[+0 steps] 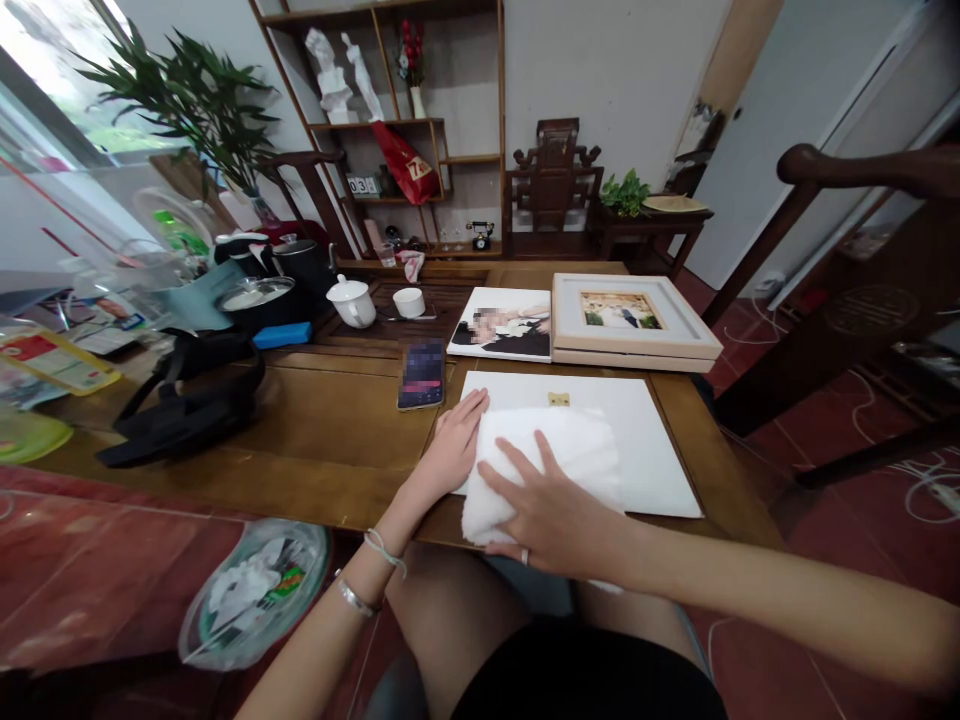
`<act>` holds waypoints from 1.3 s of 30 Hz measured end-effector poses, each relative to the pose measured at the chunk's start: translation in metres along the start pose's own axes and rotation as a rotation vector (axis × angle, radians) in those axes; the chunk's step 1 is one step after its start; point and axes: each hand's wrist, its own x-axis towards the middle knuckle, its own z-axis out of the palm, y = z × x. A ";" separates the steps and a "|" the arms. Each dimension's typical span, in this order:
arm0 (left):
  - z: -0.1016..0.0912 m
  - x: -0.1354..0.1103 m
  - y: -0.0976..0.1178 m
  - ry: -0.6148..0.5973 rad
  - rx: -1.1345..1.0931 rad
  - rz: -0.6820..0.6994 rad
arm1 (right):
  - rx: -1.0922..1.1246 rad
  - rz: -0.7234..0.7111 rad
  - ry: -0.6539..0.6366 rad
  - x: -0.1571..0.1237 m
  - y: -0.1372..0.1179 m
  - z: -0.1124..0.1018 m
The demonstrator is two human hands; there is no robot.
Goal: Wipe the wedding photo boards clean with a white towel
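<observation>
A thick, folded white towel [577,440] lies over the near left part of a flat white panel [660,470] on the table. My right hand [551,510] rests on top of the towel with its fingers spread; a ring shows on one finger. My left hand [456,440] lies flat at the panel's left edge beside the towel, fingers stretched out and holding nothing. A small gold-coloured metal fitting [559,399] shows near the panel's far edge. The towel hides the panel's near left area.
Beyond the panel are a photo print [502,325] and a framed photo [630,315] on a stacked frame. A phone [421,374] lies left of my left hand. Farther left are a black strap-like item [187,390] and a lidded white cup [351,302]. A lined bin [259,590] stands below.
</observation>
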 end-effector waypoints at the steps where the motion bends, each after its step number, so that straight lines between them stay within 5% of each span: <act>1: 0.000 0.000 0.000 0.001 0.001 0.000 | 0.027 0.006 -0.012 0.001 0.003 -0.001; 11: -0.001 0.002 0.006 0.019 0.016 -0.005 | 0.205 0.168 -0.031 0.041 0.102 -0.009; 14: -0.001 0.002 0.007 0.015 0.017 -0.011 | 0.169 0.145 -0.053 0.036 0.096 -0.010; 23: 0.001 0.001 0.002 0.012 0.029 0.002 | 0.044 -0.044 -0.039 -0.020 0.016 -0.013; 34: -0.001 0.001 0.005 0.019 0.002 -0.010 | 0.080 0.194 -0.086 0.026 0.103 -0.016; 39: 0.000 0.001 0.004 0.023 0.011 -0.005 | -0.011 0.117 -0.087 0.015 0.072 -0.013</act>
